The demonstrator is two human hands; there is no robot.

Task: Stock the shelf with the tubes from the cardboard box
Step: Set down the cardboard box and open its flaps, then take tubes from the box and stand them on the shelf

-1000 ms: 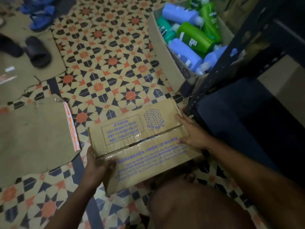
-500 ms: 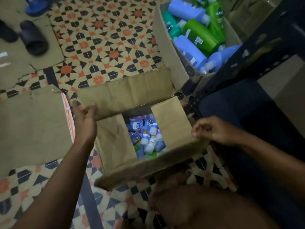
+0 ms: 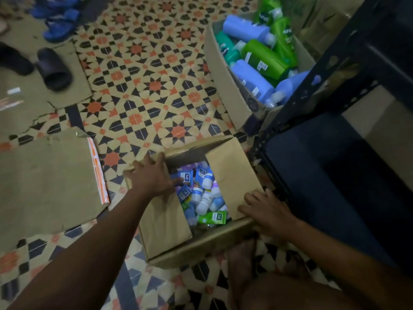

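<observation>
The open cardboard box (image 3: 169, 231) sits on the patterned floor in front of me. Several small blue, white and purple tubes (image 3: 202, 193) lie jumbled inside, with a green tube (image 3: 212, 218) near the front. My left hand (image 3: 154, 177) lies flat with spread fingers on the left inner flap, thumb beside a blue tube. At the box's near right corner, my right hand (image 3: 266, 211) presses straight fingers on the right inner flap (image 3: 230, 175). The dark metal shelf rack (image 3: 312, 90) stands at right, its blue bottom board (image 3: 324, 175) bare.
A second cardboard box (image 3: 223, 86) full of large green and blue bottles (image 3: 261, 57) stands behind, against the rack. Flattened cardboard (image 3: 44, 186) lies at left. Dark sandals (image 3: 53, 68) and blue shoes (image 3: 60, 21) are at far left. My bare foot (image 3: 241, 265) is just before the box.
The box, closed a second ago, now has its flaps spread. My left hand moved from the far flap to the left inner flap; my right hand came down onto the right flap.
</observation>
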